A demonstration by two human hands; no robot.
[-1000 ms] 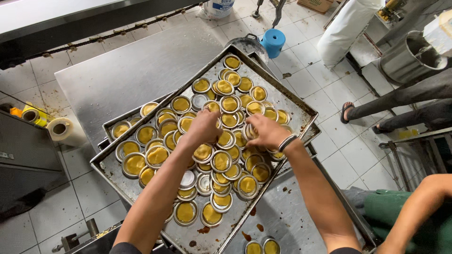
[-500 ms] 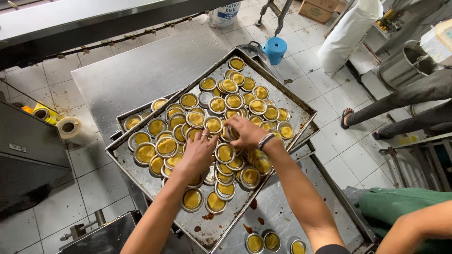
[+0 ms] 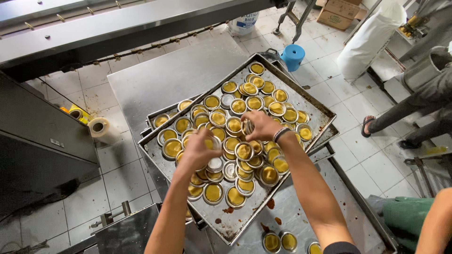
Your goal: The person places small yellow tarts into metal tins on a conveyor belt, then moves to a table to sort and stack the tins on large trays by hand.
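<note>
A large metal tray (image 3: pixel 318 105) lies on a steel table, packed with several round open tins (image 3: pixel 254 102) holding yellow filling. My left hand (image 3: pixel 198 149) is over the tray's middle left, fingers closed around a tin (image 3: pixel 216 141). My right hand (image 3: pixel 260 125), with a band on the wrist, hovers over the tray's centre and grips a stack of tins (image 3: pixel 246 126) held on edge. More tins (image 3: pixel 237 197) lie overlapping below both hands.
A second tray (image 3: pixel 155 115) pokes out underneath at the left. Three filled tins (image 3: pixel 280 241) sit on a stained lower tray (image 3: pixel 301 207). Tape rolls (image 3: pixel 98 126) on the floor, a blue stool (image 3: pixel 293 56), a white sack (image 3: pixel 367 40). Another person's sandalled foot (image 3: pixel 368 125) and arm (image 3: pixel 435 221) at right.
Both hands lifted from pressing among the tins. The right hand now holds a stack on edge, the left has closed on a tin. The view drifted, so the tray sits further right in frame.
</note>
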